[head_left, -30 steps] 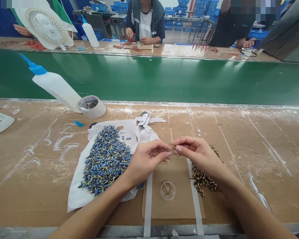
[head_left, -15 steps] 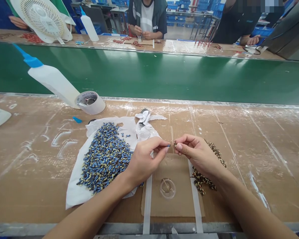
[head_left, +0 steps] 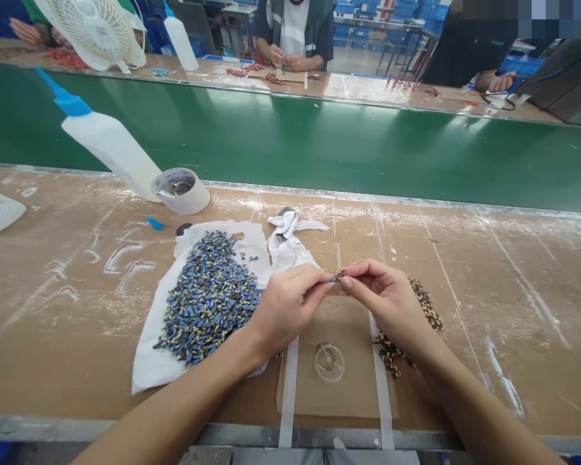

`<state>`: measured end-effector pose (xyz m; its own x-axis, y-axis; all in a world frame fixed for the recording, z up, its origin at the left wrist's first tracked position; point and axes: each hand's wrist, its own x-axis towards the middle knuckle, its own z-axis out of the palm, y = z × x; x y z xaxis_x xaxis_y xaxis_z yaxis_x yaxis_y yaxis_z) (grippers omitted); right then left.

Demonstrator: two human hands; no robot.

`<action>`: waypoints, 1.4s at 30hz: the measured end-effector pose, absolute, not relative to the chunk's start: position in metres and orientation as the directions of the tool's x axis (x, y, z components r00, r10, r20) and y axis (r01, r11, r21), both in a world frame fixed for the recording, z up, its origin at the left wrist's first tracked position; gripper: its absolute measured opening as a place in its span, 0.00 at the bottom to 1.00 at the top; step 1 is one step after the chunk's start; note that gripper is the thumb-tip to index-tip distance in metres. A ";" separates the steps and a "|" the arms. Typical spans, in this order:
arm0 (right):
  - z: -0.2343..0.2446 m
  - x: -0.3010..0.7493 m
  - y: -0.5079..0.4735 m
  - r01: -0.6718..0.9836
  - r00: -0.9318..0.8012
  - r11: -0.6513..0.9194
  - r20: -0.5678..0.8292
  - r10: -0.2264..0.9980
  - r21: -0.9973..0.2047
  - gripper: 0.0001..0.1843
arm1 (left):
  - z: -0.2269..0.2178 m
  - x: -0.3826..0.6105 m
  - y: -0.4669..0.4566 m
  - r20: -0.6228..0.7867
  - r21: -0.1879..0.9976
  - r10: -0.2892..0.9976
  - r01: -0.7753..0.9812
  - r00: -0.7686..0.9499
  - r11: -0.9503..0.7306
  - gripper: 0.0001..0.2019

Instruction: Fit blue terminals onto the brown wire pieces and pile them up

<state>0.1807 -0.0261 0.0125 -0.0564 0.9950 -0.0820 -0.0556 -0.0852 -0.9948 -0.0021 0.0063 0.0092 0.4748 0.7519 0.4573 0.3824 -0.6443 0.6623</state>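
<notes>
Left hand [head_left: 290, 303]: blue piece [head_left: 334, 279] pinched at fingertips.
Right hand [head_left: 387, 297]: pinches brownish piece [head_left: 339, 276], just beside the left's.
Worktop [head_left: 508, 258]: brown, white-smeared; blue-yellow pile [head_left: 208, 300] left of hands.
Room: green strip [head_left: 290, 139] beyond hands, then co-worker [head_left: 295, 32].
Obscured: whether pieces join; dark pile [head_left: 427, 305] partly behind right hand.

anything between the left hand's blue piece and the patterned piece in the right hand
Nothing visible. The left hand holds the blue piece close to the patterned piece in the right hand; whether they touch is too small to tell.
</notes>
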 end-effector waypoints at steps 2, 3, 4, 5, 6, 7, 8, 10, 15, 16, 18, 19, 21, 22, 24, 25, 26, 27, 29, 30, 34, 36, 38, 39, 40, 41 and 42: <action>0.013 0.180 -0.027 -0.047 -0.063 -0.069 -0.066 0.996 -0.996 0.03 | 0.009 -0.003 0.007 0.458 0.661 0.744 0.374 0.486 -0.651 0.04; 0.012 0.180 -0.027 -0.044 -0.063 -0.063 -0.061 0.996 -0.997 0.03 | 0.008 -0.003 0.007 0.456 0.659 0.741 0.373 0.492 -0.653 0.04; 0.012 0.179 -0.027 -0.041 -0.064 -0.060 -0.057 0.996 -0.997 0.03 | 0.007 -0.003 0.007 0.452 0.657 0.740 0.376 0.498 -0.654 0.04; 0.012 0.179 -0.027 -0.035 -0.064 -0.058 -0.056 0.996 -0.998 0.03 | 0.006 -0.004 0.007 0.447 0.654 0.741 0.382 0.501 -0.653 0.04; 0.011 0.179 -0.027 -0.023 -0.065 -0.055 -0.053 0.996 -0.998 0.03 | 0.005 -0.004 0.008 0.442 0.651 0.742 0.390 0.503 -0.652 0.04; 0.010 0.179 -0.028 -0.004 -0.061 -0.048 -0.048 0.997 -0.999 0.03 | 0.004 -0.005 0.008 0.438 0.647 0.744 0.397 0.505 -0.651 0.04; 0.010 0.179 -0.028 0.019 -0.060 -0.041 -0.042 0.997 -0.999 0.03 | 0.003 -0.005 0.008 0.435 0.643 0.745 0.404 0.506 -0.650 0.05; 0.009 0.178 -0.028 0.067 -0.062 -0.030 -0.034 0.997 -0.997 0.04 | 0.000 -0.006 0.008 0.431 0.632 0.744 0.417 0.512 -0.653 0.05; 0.011 0.177 -0.030 0.112 -0.067 -0.033 -0.041 0.997 -0.993 0.06 | -0.003 -0.006 0.007 0.456 0.575 0.730 0.458 0.509 -0.678 0.05; 0.011 0.177 -0.031 0.108 -0.065 -0.044 -0.051 0.997 -0.993 0.06 | -0.003 -0.006 0.006 0.466 0.558 0.727 0.470 0.505 -0.684 0.05; 0.012 0.176 -0.031 0.090 -0.069 -0.071 -0.077 0.995 -0.993 0.07 | -0.003 -0.006 0.005 0.479 0.529 0.718 0.487 0.505 -0.695 0.06; 0.012 0.176 -0.032 0.082 -0.076 -0.083 -0.089 0.993 -0.993 0.07 | -0.003 -0.007 0.005 0.481 0.520 0.714 0.489 0.509 -0.700 0.06; 0.012 0.176 -0.033 0.076 -0.091 -0.089 -0.096 0.991 -0.993 0.07 | -0.002 -0.007 0.004 0.480 0.514 0.706 0.485 0.521 -0.707 0.06; 0.011 0.176 -0.033 0.077 -0.098 -0.090 -0.097 0.990 -0.993 0.07 | -0.002 -0.007 0.004 0.478 0.514 0.704 0.482 0.525 -0.709 0.06; 0.010 0.176 -0.033 0.078 -0.109 -0.093 -0.101 0.989 -0.993 0.07 | -0.001 -0.006 0.004 0.471 0.517 0.704 0.480 0.531 -0.708 0.06; 0.009 0.176 -0.034 0.076 -0.112 -0.096 -0.104 0.988 -0.993 0.07 | -0.001 -0.006 0.003 0.465 0.521 0.707 0.482 0.532 -0.705 0.06; 0.008 0.176 -0.034 0.074 -0.112 -0.098 -0.106 0.988 -0.992 0.07 | 0.000 -0.006 0.003 0.457 0.523 0.712 0.486 0.533 -0.700 0.06; 0.007 0.176 -0.034 0.076 -0.114 -0.100 -0.108 0.988 -0.992 0.07 | 0.001 -0.006 0.003 0.447 0.523 0.716 0.492 0.537 -0.696 0.07; 0.006 0.177 -0.033 0.091 -0.128 -0.095 -0.106 0.986 -0.991 0.07 | 0.002 -0.006 0.003 0.419 0.515 0.718 0.506 0.556 -0.692 0.07; 0.005 0.177 -0.033 0.106 -0.141 -0.090 -0.105 0.984 -0.990 0.06 | 0.002 -0.007 0.003 0.400 0.508 0.716 0.511 0.573 -0.693 0.07; 0.006 0.179 -0.031 0.169 -0.208 -0.080 -0.115 0.971 -0.982 0.06 | 0.004 -0.008 0.004 0.302 0.533 0.712 0.507 0.634 -0.677 0.07; 0.007 0.179 -0.031 0.170 -0.234 -0.093 -0.132 0.963 -0.981 0.05 | 0.005 -0.008 0.005 0.250 0.589 0.733 0.502 0.632 -0.634 0.06; 0.008 0.179 -0.031 0.148 -0.245 -0.114 -0.148 0.958 -0.982 0.05 | 0.007 -0.007 0.005 0.194 0.647 0.762 0.504 0.617 -0.572 0.07; 0.008 0.179 -0.031 0.137 -0.244 -0.122 -0.153 0.958 -0.983 0.05 | 0.008 -0.007 0.006 0.165 0.670 0.776 0.509 0.609 -0.541 0.07; 0.008 0.178 -0.031 0.131 -0.244 -0.128 -0.157 0.957 -0.983 0.06 | 0.009 -0.007 0.006 0.138 0.687 0.787 0.514 0.601 -0.513 0.07; 0.007 0.177 -0.031 0.131 -0.241 -0.129 -0.158 0.957 -0.983 0.06 | 0.010 -0.006 0.007 0.119 0.699 0.794 0.518 0.596 -0.493 0.08; 0.006 0.177 -0.032 0.137 -0.237 -0.124 -0.154 0.959 -0.983 0.06 | 0.011 -0.006 0.007 0.110 0.706 0.797 0.518 0.593 -0.483 0.08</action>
